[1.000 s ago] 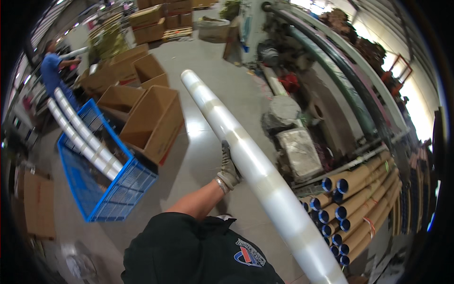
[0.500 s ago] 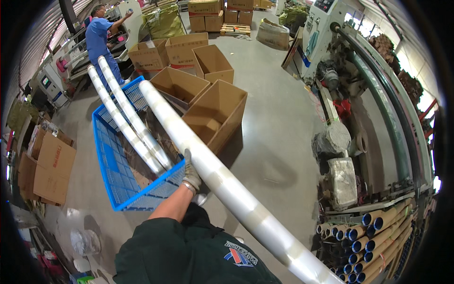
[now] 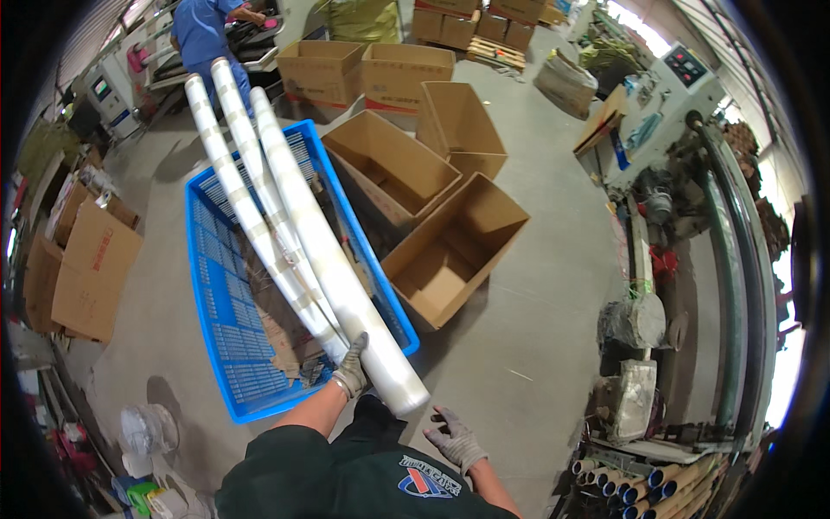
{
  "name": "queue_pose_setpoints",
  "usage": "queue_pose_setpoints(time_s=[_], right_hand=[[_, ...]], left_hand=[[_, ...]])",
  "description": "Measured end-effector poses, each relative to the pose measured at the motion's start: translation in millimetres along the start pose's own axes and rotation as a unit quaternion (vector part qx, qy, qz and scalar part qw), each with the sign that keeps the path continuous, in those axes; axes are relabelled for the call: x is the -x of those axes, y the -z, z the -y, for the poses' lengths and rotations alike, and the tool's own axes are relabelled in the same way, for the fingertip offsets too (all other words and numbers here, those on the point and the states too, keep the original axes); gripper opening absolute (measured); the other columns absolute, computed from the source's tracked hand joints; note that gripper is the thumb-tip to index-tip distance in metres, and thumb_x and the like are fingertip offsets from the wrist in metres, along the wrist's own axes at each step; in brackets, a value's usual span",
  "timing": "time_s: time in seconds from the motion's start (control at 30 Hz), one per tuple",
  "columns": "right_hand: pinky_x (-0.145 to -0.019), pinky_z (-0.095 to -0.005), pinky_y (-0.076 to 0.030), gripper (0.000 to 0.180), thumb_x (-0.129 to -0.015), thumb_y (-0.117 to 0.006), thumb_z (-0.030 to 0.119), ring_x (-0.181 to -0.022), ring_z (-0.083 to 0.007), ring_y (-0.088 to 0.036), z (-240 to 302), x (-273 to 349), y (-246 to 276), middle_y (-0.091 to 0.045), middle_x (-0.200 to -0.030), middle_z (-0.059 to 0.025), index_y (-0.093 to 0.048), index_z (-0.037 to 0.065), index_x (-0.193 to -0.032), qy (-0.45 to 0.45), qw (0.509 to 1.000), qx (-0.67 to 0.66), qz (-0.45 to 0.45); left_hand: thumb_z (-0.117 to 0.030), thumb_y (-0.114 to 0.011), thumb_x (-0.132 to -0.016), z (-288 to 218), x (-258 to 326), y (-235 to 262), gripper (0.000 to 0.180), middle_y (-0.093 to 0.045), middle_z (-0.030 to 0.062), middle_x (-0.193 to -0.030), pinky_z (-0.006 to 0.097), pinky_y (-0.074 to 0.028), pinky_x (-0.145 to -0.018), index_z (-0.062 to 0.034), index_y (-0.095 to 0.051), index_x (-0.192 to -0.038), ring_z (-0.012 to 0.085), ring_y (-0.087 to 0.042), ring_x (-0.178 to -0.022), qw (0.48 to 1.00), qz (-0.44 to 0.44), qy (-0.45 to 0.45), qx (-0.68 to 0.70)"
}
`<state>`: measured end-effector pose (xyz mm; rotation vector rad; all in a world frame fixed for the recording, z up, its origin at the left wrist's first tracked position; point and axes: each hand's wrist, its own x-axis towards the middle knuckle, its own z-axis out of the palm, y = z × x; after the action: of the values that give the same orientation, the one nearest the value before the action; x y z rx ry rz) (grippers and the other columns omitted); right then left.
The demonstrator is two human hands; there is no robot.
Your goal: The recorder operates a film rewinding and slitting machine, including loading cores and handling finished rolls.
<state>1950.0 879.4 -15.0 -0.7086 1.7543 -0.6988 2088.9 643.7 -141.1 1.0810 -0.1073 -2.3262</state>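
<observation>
A long, thick roll of whitish film (image 3: 333, 264) lies slanting over the blue plastic crate (image 3: 210, 333), its near end out past the crate's near rim. My gloved left hand (image 3: 352, 370) grips this roll's left side close to that end; part of the fingers is hidden. Beside it, two thinner wrapped rolls, a left one (image 3: 229, 182) and a middle one (image 3: 245, 130), lean in the crate with their far ends sticking out. My gloved right hand (image 3: 456, 439) is off the roll, just right of its near end, fingers apart and holding nothing.
Open cardboard boxes (image 3: 458, 251) stand against the crate's right side. A person in blue (image 3: 203, 35) works at a machine at the far left. On the right are a long roller machine (image 3: 722, 259) and stacked cardboard tubes (image 3: 644, 489). A flattened carton (image 3: 95, 272) leans at the left.
The thick roll has swung left and moved forward, down beside the two thinner rolls. My left hand has stayed on it. My right hand has come into view, and the whole view has shifted.
</observation>
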Motion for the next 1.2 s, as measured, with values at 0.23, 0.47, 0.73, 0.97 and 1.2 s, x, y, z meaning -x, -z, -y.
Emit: queue_pose_setpoints(time_s=[0.23, 0.47, 0.73, 0.97, 1.2], right_hand=[[-0.081, -0.0349, -0.048, 0.057, -0.078, -0.063, 0.034, -0.094, -0.0259, -0.059, -0.9, -15.8, 22.9, -0.056, -0.112, -0.0183, -0.048, 0.002, -0.123, -0.032, 0.998, 0.056, -0.003], [-0.089, -0.0362, -0.044, 0.058, -0.078, -0.058, 0.040, -0.100, -0.0305, -0.057, -105.1, 57.4, 54.2, -0.057, -0.112, -0.0190, -0.049, 0.003, -0.122, -0.112, 0.983, 0.075, -0.129], [-0.086, -0.0394, -0.045, 0.042, -0.079, -0.054, 0.036, -0.100, -0.0327, -0.057, -262.0, 187.0, 147.7, -0.061, -0.105, -0.0165, -0.059, 0.006, -0.107, -0.232, 0.954, -0.005, -0.187], [-0.087, -0.0416, -0.044, 0.052, -0.077, -0.057, 0.034, -0.099, -0.0352, -0.056, -436.4, 374.2, 243.1, -0.058, -0.107, -0.0198, -0.049, 0.003, -0.119, -0.268, 0.864, 0.076, -0.420], [-0.096, -0.0407, -0.037, 0.066, -0.070, -0.068, 0.021, -0.115, -0.0351, -0.042, -441.2, 520.9, 424.8, -0.040, -0.128, -0.0184, -0.039, 0.008, -0.128, -0.271, 0.630, 0.066, -0.725]], left_hand=[[-0.039, -0.072, -0.066, -82.0, -33.0, 35.2, 0.076, -0.059, 0.0204, -0.110, 0.033, -0.048, -0.084, -0.0008, -0.044, -0.125, 0.0274, -0.059, -0.102, 0.643, -0.338, -0.034, -0.686], [-0.039, -0.066, -0.069, 89.4, -111.6, 44.5, 0.057, -0.062, 0.0205, -0.103, 0.037, -0.045, -0.085, 0.0014, -0.059, -0.108, 0.0326, -0.059, -0.098, 0.582, -0.028, 0.071, -0.809], [-0.022, -0.063, -0.078, 304.7, -127.2, -90.9, 0.029, -0.057, 0.0073, -0.075, 0.031, -0.047, -0.052, -0.0041, -0.059, -0.101, 0.0161, -0.054, -0.060, 0.608, 0.185, 0.131, -0.761], [-0.018, -0.061, -0.078, 555.2, -41.3, -228.3, 0.011, -0.048, 0.0007, -0.057, 0.031, -0.040, -0.041, -0.0124, -0.052, -0.076, 0.0156, -0.046, -0.044, 0.569, 0.211, 0.320, -0.728], [-0.012, -0.063, -0.080, 788.8, 73.5, -357.2, 0.033, -0.059, 0.0031, -0.082, 0.026, -0.049, -0.065, -0.0016, -0.054, -0.110, 0.0143, -0.057, -0.071, 0.549, 0.446, 0.243, -0.664]])
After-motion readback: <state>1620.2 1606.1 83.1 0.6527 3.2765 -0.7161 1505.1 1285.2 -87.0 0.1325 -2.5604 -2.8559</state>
